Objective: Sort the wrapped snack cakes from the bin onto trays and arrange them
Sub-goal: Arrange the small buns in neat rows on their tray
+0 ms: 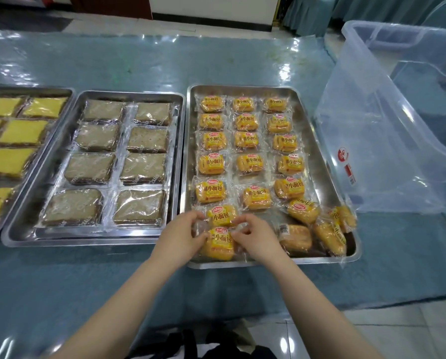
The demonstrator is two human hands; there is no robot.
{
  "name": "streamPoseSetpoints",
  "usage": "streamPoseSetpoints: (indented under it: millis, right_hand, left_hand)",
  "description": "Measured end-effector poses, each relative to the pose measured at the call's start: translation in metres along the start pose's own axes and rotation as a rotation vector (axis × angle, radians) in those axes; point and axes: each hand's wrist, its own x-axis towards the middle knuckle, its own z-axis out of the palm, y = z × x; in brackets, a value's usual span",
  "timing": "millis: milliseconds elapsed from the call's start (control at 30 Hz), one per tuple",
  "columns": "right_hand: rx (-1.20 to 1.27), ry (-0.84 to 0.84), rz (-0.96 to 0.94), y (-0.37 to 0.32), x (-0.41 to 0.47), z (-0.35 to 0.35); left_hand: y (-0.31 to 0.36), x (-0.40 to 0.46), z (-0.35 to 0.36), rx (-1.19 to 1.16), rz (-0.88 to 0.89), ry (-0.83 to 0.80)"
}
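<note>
Covering most of the view is a table (139, 63) under blue cloth and clear plastic film, with an empty-looking clear bin (398, 120) tipped on its side at 3 o'clock, probably emptied for sorting. Three steel trays sit side by side, one per cake type: a yellow-cake tray (48, 90) at 9 o'clock, a brown-cake tray (92, 240) just right of it, and an orange-bun tray (320, 260) at centre. Its buns lie in three neat columns, while loose buns (317, 229) jumble at its 5 o'clock corner, apparently awaiting placement. At 6 o'clock the left hand (183, 235) and right hand (255, 237) pinch, with curled fingers, the crinkly wrapper edges of the nearest bun (218, 244), seemingly squaring it into the left column. It is orange-yellow with a red logo.
</note>
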Motion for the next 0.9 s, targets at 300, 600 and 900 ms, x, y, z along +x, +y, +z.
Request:
streamPoseSetpoints:
  millis: [300,600,900]
  right_hand:
    - [-0.186,0.046,-0.106,0.005,0.01,0.0]
    - [0.011,-0.031,-0.064,0.009,0.015,-0.02]
    - [-0.463,0.314,-0.321,0.001,0.058,-0.054]
  left_hand:
    - [0.007,-0.002,0.051,0.37,0.207,-0.18]
    - [-0.002,0.01,0.06,0.451,0.144,-0.273]
    - [0.012,0.015,0.056,0.279,0.074,-0.016]
